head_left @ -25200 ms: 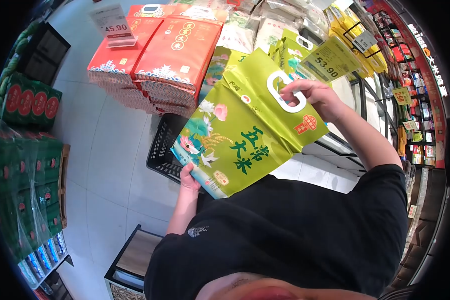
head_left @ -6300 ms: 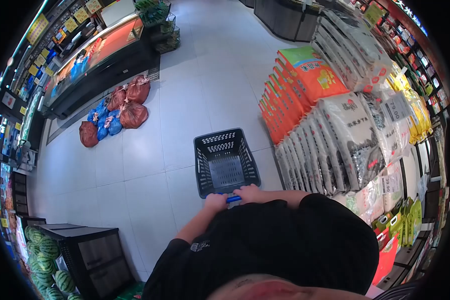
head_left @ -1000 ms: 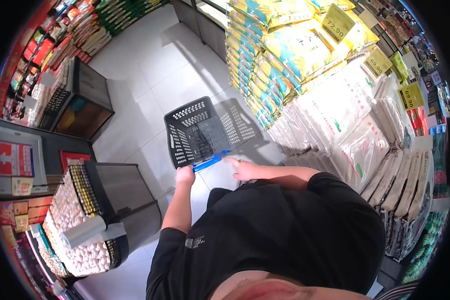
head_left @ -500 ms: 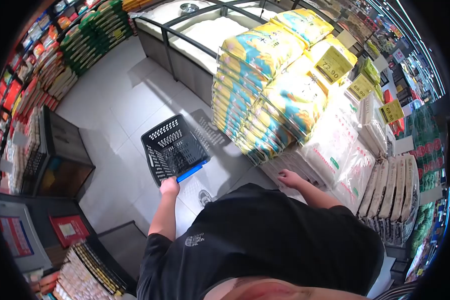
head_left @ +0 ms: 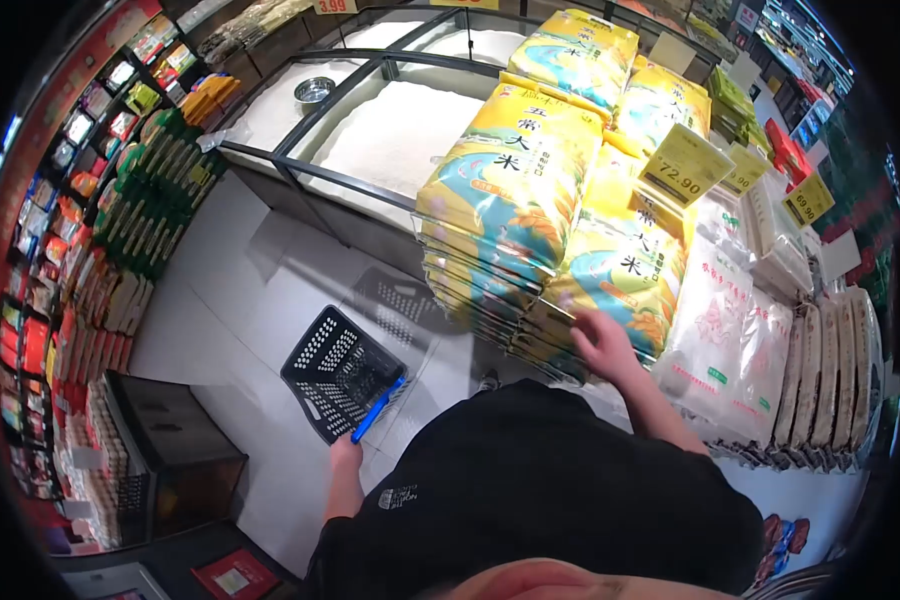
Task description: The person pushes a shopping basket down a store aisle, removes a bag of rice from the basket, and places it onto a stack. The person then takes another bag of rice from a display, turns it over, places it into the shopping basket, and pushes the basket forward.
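My left hand (head_left: 345,456) is closed around the blue handle of a black shopping basket (head_left: 332,375). The basket hangs over the floor with its perforated inside showing and nothing visible in it. On the other side, my right hand (head_left: 602,345) is in front of a yellow and blue rice bag (head_left: 620,265), its fingers loosely bent and holding nothing. Whether the fingertips touch the bag I cannot tell. Beside it rises a taller stack topped by another yellow rice bag (head_left: 510,165). White plastic rice bags (head_left: 715,325) lie to the right.
Ahead, a dark-framed bin of loose white rice (head_left: 390,135) holds a metal bowl (head_left: 314,92) in its left section. A price sign (head_left: 685,165) stands on the bags. Packed shelves (head_left: 120,230) line the left, near a dark display cabinet (head_left: 185,440). Tiled floor (head_left: 220,290) lies between.
I have moved forward, and the rice bin and yellow bags appear closer. My right hand has gone from beside the white bags to the yellow ones. The basket is still in my left hand.
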The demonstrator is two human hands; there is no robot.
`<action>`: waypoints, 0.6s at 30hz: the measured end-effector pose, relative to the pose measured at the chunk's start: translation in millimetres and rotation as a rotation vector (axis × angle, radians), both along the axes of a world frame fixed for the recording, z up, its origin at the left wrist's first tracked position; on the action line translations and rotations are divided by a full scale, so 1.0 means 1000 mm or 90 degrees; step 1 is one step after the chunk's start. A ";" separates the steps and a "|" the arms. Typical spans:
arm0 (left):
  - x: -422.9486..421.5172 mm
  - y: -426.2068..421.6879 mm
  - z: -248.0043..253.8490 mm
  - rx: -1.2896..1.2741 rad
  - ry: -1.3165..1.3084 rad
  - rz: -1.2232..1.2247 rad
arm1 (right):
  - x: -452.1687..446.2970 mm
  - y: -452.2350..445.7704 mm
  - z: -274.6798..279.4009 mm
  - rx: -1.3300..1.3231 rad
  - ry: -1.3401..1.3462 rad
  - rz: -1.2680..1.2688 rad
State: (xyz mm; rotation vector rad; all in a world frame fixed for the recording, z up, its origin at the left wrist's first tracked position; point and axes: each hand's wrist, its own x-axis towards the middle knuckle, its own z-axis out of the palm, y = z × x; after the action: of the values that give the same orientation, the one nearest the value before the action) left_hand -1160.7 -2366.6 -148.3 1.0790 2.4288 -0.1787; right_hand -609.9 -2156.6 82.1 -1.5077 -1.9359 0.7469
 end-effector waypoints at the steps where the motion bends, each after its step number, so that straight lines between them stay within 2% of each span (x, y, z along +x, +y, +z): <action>1: -0.011 0.010 0.001 -0.036 -0.022 -0.005 | -0.014 0.023 0.006 0.046 0.052 -0.021; 2: -0.019 0.017 -0.001 -0.025 -0.033 0.003 | -0.024 0.055 0.015 0.105 0.095 -0.038; 4: -0.042 0.032 -0.008 -0.038 -0.070 -0.020 | -0.039 0.109 0.032 0.185 0.026 -0.060; 6: -0.059 0.037 -0.010 0.020 -0.106 -0.028 | -0.050 0.162 0.023 0.243 -0.064 -0.126; 8: -0.071 0.046 -0.005 0.044 -0.143 0.008 | -0.052 0.218 0.005 0.235 -0.130 -0.180; 11: -0.048 0.095 0.051 -0.026 -0.012 -0.012 | -0.063 0.253 0.012 0.127 -0.201 -0.269; 13: -0.051 0.138 0.069 0.065 -0.022 -0.103 | -0.066 0.266 0.017 0.026 -0.195 -0.292; 14: -0.046 0.164 0.076 0.135 -0.028 -0.151 | -0.068 0.270 0.019 0.027 -0.208 -0.294; 16: -0.037 0.228 0.069 0.297 -0.191 -0.166 | -0.071 0.267 0.021 0.018 -0.244 -0.290; 18: -0.004 0.302 0.083 0.335 -0.406 -0.130 | -0.072 0.264 0.021 0.014 -0.243 -0.288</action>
State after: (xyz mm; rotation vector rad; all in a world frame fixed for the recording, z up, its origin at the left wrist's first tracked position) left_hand -1164.8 -2064.3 -65.2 1.3423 1.8141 0.6759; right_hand -681.5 -1892.8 102.9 -2.0908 -1.7375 0.2508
